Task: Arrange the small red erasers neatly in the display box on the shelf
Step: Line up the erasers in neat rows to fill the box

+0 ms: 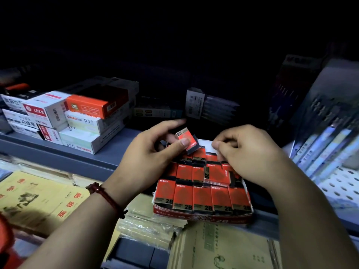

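The left hand (149,152) pinches one small red eraser (187,140) between thumb and fingertips, tilted just above the back row of the display box (204,218), which sits at the shelf (108,158) edge. The right hand (246,152) curls over the back right corner; whether it grips anything cannot be told. The eraser looks light, firm and sleeved in smooth paper, so it is probably best held by its long sides.
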A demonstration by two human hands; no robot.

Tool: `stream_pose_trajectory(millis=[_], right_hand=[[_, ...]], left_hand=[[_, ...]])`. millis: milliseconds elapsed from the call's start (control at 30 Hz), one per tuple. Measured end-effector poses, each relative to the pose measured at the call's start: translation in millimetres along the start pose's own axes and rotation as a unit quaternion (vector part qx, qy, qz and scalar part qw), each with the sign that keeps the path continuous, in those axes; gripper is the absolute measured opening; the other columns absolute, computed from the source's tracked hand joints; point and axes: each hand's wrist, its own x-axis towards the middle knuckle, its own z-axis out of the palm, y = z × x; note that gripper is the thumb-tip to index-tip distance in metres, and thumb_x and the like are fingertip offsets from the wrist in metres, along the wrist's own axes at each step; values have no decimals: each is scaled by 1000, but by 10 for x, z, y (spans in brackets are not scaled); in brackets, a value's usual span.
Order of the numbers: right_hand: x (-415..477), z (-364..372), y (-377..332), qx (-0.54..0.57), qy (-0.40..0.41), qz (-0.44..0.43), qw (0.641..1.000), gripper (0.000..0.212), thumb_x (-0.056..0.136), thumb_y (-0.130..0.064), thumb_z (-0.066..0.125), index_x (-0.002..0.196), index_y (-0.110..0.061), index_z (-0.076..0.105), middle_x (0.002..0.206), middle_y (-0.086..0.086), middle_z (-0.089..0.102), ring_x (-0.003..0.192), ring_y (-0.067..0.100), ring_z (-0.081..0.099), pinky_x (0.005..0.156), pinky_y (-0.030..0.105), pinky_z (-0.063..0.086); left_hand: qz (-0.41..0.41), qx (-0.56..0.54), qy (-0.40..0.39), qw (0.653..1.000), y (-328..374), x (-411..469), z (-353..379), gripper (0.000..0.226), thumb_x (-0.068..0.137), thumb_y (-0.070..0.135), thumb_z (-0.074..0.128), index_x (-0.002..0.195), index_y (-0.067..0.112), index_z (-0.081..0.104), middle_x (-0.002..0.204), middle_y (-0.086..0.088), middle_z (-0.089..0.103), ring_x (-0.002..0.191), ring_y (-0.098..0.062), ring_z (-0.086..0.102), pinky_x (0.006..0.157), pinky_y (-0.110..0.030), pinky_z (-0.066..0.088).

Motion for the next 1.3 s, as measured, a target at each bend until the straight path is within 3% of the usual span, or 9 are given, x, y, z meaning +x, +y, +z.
stream_pose_trajectory(millis=[200,300,433,600,767,967,1100,1167,1300], right_hand=[[-33,-63,34,93,-30,24,995,19,100,-25,61,86,-26,75,75,-13,76,81,19,72,68,29,54],[-32,-31,36,67,-8,16,998,21,98,-27,62,82,-29,75,72,-12,74,70,10,69,69,30,57],[-17,12,-69,61,36,-12,997,18,95,-31,62,82,-32,76,76,-13,73,67,-1,64,61,23,52],[-50,70,-198,150,-23,-53,987,26,83,-50,74,98,-29,73,73,-11,66,53,-1,54,54,20,44],[-46,48,-189,157,-54,-39,985,33,85,-49,74,110,-30,64,80,-7,77,77,5,72,80,34,57],[-11,156,-178,204,-10,12,979,31,81,-42,82,102,-26,66,79,-4,78,76,12,74,81,45,61],[13,129,-126,232,37,25,972,31,81,-41,83,97,-17,71,78,5,76,67,17,70,68,41,57],[11,55,-84,246,79,32,965,25,84,-35,81,89,-12,73,74,13,74,67,31,71,67,48,57],[47,-92,47,195,142,47,969,9,91,-19,71,82,-19,72,69,5,75,74,32,73,74,53,60]], left_hand=[[-19,-28,-3,999,15,4,2,25,87,31,76,112,33,71,82,5,70,68,-18,54,67,-32,46],[-47,-115,7,992,35,14,-4,32,79,28,80,106,17,67,81,0,75,75,-24,57,74,-40,47],[-47,-110,8,993,15,12,-17,42,72,39,90,97,15,67,81,-3,74,73,-27,55,71,-44,45],[-39,-97,19,994,56,0,-10,44,69,37,86,97,9,66,76,-9,71,66,-25,52,64,-42,43],[-48,-82,-22,995,99,-17,-43,34,71,24,85,98,8,70,80,-5,75,64,-16,61,60,-30,54],[-62,-73,-70,993,112,-15,-71,37,72,8,86,105,6,69,93,-10,78,60,-3,62,56,-17,52],[-68,-61,-65,994,95,-18,-87,36,76,3,84,107,13,71,100,-9,77,78,-30,69,74,-45,62],[-73,-66,-64,993,91,-23,-83,32,81,-1,79,108,15,72,100,-9,77,88,-33,74,78,-41,63],[-75,-58,-57,994,95,-35,-55,28,87,1,75,109,18,73,99,-6,78,91,-31,75,80,-38,64]])
